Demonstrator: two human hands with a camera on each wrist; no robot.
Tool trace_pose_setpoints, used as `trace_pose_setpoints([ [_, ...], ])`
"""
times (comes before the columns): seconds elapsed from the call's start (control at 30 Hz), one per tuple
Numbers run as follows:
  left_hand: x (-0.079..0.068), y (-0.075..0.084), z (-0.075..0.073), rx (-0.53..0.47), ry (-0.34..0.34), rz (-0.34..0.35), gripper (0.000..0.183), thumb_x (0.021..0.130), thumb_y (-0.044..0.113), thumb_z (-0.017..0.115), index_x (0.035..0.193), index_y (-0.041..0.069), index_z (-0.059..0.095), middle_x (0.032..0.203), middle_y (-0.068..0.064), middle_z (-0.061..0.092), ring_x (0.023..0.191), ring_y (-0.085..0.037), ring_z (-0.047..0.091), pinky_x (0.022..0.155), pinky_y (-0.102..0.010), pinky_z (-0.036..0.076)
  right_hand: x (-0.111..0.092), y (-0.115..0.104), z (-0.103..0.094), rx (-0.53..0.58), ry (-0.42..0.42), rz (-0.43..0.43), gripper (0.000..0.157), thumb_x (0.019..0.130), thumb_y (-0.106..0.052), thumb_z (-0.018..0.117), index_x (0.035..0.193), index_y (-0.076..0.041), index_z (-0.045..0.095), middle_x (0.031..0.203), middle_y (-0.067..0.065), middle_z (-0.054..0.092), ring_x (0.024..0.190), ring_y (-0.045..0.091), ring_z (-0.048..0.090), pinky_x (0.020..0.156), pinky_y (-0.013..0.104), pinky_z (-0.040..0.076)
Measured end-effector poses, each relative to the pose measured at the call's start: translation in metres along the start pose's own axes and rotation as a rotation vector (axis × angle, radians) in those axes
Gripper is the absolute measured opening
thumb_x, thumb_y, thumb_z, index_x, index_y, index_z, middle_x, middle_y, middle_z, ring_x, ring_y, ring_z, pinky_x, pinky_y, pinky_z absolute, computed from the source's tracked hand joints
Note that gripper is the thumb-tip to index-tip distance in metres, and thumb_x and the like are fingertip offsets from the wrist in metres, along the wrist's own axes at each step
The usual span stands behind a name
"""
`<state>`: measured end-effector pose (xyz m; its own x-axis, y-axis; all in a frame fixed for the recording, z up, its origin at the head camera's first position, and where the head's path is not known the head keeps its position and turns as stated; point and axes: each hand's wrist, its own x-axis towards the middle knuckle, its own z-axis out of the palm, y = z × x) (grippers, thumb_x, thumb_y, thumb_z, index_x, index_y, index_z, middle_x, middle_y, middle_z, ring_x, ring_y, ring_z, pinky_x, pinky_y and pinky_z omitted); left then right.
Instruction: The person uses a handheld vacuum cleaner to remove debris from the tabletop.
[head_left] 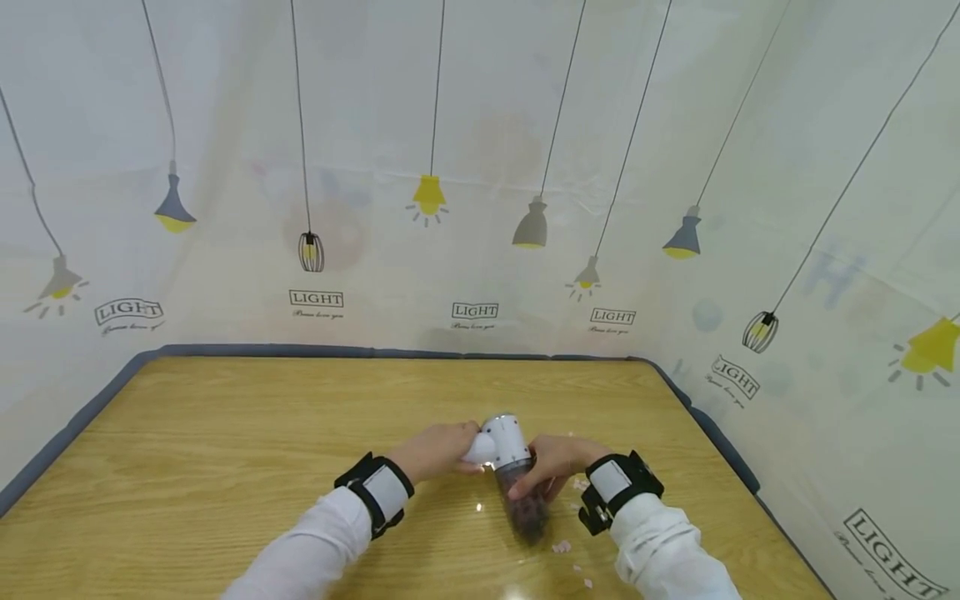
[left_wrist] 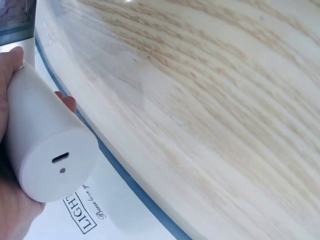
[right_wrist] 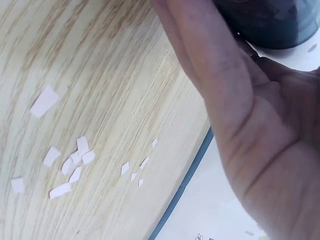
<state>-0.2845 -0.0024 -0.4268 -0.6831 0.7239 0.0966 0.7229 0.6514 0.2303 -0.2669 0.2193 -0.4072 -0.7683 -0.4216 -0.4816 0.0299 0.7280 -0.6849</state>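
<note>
A white handheld vacuum cleaner [head_left: 508, 437] with a see-through dark dust cup [head_left: 528, 518] is held tilted above the table. My left hand [head_left: 437, 447] grips its white handle [left_wrist: 47, 115], whose round end shows a charging slot and a small hole in the left wrist view. Around the upper part of the dust cup curl the fingers and thumb of my right hand [head_left: 557, 460]. In the right wrist view only the lower part of the dust cup [right_wrist: 280, 22] shows, partly behind my right hand [right_wrist: 260, 115].
Small pale paper scraps [right_wrist: 75, 160] lie scattered on the wood-grain table [head_left: 262, 433], to the right of and below the vacuum cleaner. A blue-grey edging [head_left: 412, 353] runs round the table, and a pale curtain [head_left: 375, 108] printed with lamps stands behind.
</note>
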Motion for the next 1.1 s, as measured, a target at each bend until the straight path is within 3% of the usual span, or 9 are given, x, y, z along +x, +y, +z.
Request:
trace_pose_setpoints([
  [0.4,0.005,0.012,0.007,0.024,0.013,-0.053,0.043,0.085,0.036,0.066,0.112,0.005,0.054,0.097,-0.006,0.064,0.082,-0.014,0.060,0.076,-0.031,0.053,-0.004,0.006,-0.007,-0.032,0.034,0.041,0.045,0.073,-0.016,0.077,0.106,0.004,0.054,0.095,0.010,0.058,0.079,0.023,0.063,0.068,0.041,0.057],
  [0.8,0.003,0.024,0.009,0.070,0.058,-0.050,0.044,0.085,0.036,0.066,0.109,0.001,0.054,0.093,-0.007,0.063,0.077,-0.014,0.059,0.072,-0.030,0.054,-0.006,0.009,-0.013,-0.059,0.016,0.077,0.052,0.073,-0.017,0.078,0.113,0.004,0.051,0.097,0.011,0.058,0.083,0.024,0.063,0.072,0.042,0.056],
  [1.1,0.004,0.032,0.009,0.079,0.045,-0.029,0.045,0.084,0.036,0.067,0.110,0.001,0.054,0.093,-0.008,0.064,0.077,-0.014,0.060,0.071,-0.029,0.053,-0.011,0.009,-0.014,-0.037,-0.051,0.145,0.042,0.073,-0.012,0.077,0.103,0.000,0.051,0.095,0.010,0.058,0.083,0.024,0.063,0.073,0.043,0.056],
])
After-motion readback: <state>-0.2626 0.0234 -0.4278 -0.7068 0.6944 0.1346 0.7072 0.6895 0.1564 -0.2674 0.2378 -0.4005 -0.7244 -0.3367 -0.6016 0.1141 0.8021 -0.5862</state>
